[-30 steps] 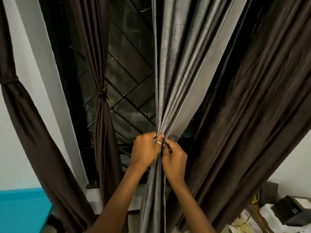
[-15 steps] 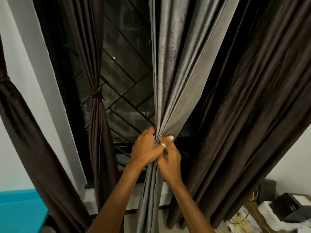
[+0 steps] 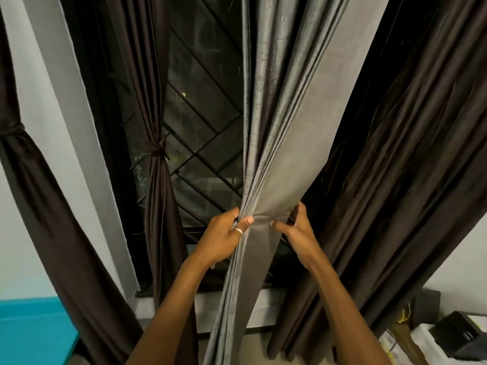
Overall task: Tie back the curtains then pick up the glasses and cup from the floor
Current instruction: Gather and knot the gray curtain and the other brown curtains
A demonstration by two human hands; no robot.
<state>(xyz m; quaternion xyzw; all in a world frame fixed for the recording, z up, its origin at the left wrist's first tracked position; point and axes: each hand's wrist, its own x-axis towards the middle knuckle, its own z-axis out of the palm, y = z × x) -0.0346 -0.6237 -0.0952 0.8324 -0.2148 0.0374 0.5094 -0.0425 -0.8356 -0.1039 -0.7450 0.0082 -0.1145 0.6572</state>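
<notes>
Head view: grey curtain (image 3: 276, 127) hung straight ahead of the person, its long axis running from the top of the frame down between the two forearms and pinched to a waist at hand height. The left hand (image 3: 224, 238) gripped the bunched pleats at the curtain's left edge, fingers curled round the folds and thumb pressed on the front (a ring showed on one finger). The right hand (image 3: 297, 227) held the flatter right edge, thumb on the face and fingers tucked behind. Both hands touched the cloth at the same height, so neither was nearer. The coming move probably called for drawing the right edge across to the left hand's bundle. No band for this curtain could be seen.

Behind lay a dark window grille (image 3: 200, 114) over a pale sill (image 3: 210, 301). To the left, a brown curtain (image 3: 158, 206) was already cinched by its tie (image 3: 155, 150), and another (image 3: 39, 206) was knotted against the wall. A loose dark curtain (image 3: 395, 180) hung just beside the right hand. A teal surface (image 3: 31, 330) sat at lower left and a black box (image 3: 463, 341) at lower right. The glasses and cup were out of view.
</notes>
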